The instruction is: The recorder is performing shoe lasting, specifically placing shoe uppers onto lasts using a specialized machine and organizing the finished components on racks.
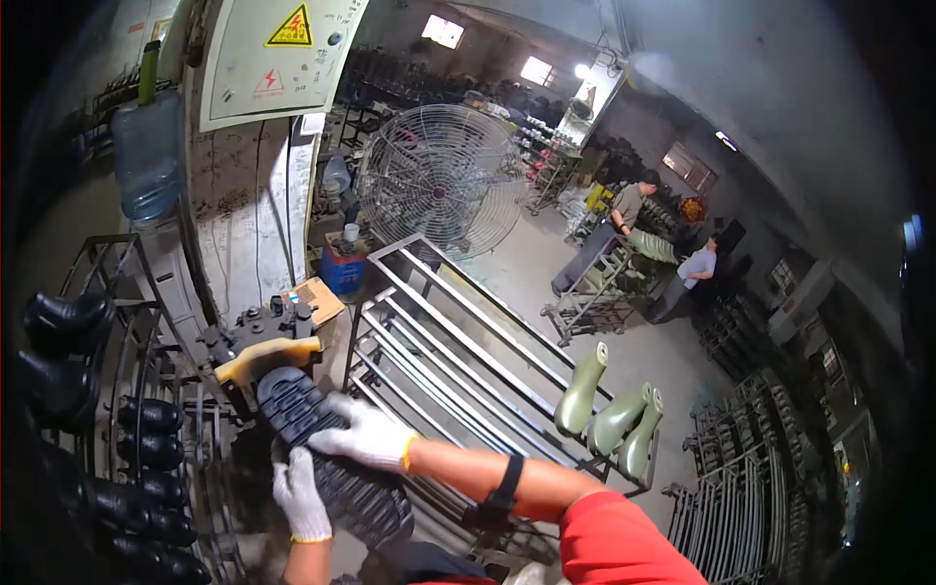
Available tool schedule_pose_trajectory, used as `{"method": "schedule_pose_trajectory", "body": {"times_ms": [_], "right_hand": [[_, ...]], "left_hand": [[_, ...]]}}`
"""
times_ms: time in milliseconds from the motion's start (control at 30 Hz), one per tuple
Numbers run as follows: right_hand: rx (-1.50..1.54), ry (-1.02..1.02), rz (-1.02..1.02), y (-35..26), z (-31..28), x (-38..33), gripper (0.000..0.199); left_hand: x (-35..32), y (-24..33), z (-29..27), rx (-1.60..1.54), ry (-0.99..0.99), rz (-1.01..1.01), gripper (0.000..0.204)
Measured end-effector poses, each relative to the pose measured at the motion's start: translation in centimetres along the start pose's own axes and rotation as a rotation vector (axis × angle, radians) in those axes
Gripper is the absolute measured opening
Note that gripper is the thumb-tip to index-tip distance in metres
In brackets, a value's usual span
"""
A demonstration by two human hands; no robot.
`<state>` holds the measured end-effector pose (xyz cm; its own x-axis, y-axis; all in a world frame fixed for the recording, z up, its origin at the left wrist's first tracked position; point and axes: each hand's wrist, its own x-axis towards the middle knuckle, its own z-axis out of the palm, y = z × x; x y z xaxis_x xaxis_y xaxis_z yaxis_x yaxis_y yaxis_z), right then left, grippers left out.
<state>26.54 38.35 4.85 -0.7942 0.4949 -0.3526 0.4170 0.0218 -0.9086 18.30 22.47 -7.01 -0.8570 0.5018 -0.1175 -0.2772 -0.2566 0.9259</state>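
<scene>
A black boot [356, 492] is in front of me with its ridged sole turned up, and its heel end lies against a yellow-edged pad [268, 359] on a dark machine. My right hand [369, 436], in a white knit glove, grips the boot at the middle of the sole from the right. On its left edge is my left hand [301, 494], gloved the same way, with the fingers closed against the boot. The boot's upper is mostly hidden beneath the sole.
A metal rack [458, 351] stands to the right, with several olive-green boots [582, 392] at its far end. Another rack [146, 341] at left holds black boots [156, 453]. Ahead are a large caged fan [439, 185] and an electrical cabinet [283, 63]. Two people work beyond.
</scene>
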Motion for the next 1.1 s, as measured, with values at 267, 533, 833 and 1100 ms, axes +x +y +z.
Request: {"method": "schedule_pose_trajectory", "body": {"times_ms": [267, 533, 833, 1100], "right_hand": [[0.658, -0.108, 0.116, 1.0, 1.5, -0.1, 0.063], [0.513, -0.067, -0.016, 2.9, 1.7, -1.5, 0.068], [0.773, -0.026, -0.184, 8.3, 6.1, -4.5, 0.047], [0.382, 0.208, -0.267, 11.5, 7.8, -5.3, 0.047]], "left_hand": [[0.0, 2.9, -1.8, 0.036, -0.063, -0.248, 0.029], [-2.4, 6.0, 1.6, -0.304, 0.09, -0.587, 0.053], [-4.1, 0.5, -3.9, -0.081, -0.259, -0.209, 0.031], [0.7, -10.6, -10.2, -0.765, -0.608, -0.389, 0.061]]}}
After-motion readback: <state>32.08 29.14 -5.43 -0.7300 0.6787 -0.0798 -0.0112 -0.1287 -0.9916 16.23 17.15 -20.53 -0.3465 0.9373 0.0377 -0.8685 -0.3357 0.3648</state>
